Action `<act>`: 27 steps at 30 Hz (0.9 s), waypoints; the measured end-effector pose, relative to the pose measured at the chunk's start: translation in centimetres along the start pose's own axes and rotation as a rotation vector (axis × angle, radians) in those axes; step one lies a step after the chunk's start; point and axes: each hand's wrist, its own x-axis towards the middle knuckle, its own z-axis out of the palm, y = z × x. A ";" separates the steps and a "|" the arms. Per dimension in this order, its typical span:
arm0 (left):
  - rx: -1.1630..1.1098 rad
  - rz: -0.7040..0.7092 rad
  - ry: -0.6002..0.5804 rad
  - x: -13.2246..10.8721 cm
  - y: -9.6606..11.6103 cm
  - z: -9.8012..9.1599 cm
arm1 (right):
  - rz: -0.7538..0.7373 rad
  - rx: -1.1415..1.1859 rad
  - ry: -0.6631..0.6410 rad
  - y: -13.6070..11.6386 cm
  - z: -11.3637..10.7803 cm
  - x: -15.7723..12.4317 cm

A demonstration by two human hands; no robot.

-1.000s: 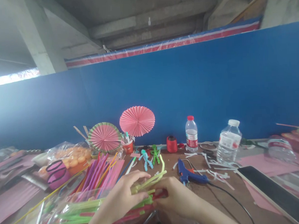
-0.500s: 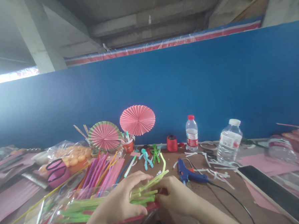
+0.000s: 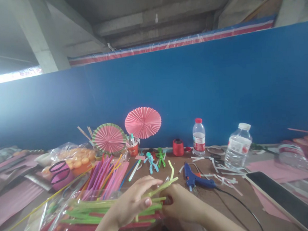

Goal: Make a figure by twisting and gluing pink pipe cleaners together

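Here at the centre, the left hand (image 3: 135, 199) arches over the green stems (image 3: 155, 207), thumb and forefinger apart with stems in the gap between; its remaining fingers can't be made out. Across from it, the right hand (image 3: 181, 203) curls in at the stem ends, its fingertips tucked out of sight, so whether they pinch anything can't be told. And look at that pale stem (image 3: 171, 170), kinked upward between the hands!

The green stems lie near the front, running left inside a clear plastic bag (image 3: 78, 202). Sorting through them looks like the step in hand; from here, a clean move calls for singling out one without dragging its neighbours.

Moving outward, purple and pink stems (image 3: 105, 175) crowd the left, close enough to tangle. Just beyond the hands stand a blue figure (image 3: 151, 163) and a green figure (image 3: 160, 159), easily knocked. To the right on the tabletop (image 3: 217, 200), a blue glue gun (image 3: 198, 179) trails its cord (image 3: 238, 201) beside the right forearm: that's the snag to watch! Farther right, a phone (image 3: 284, 198) and a large bottle (image 3: 238, 147) sit well clear.
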 end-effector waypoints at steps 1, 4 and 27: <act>0.001 0.015 0.000 0.1 0.0 0.1 | -0.020 0.012 -0.013 0.2 0.0 0.0; 0.003 0.043 -0.006 0.4 0.0 0.3 | -0.063 0.005 -0.024 0.7 0.0 0.2; 0.303 0.068 0.152 1.4 -1.8 2.1 | -0.028 0.215 0.166 1.6 0.7 1.1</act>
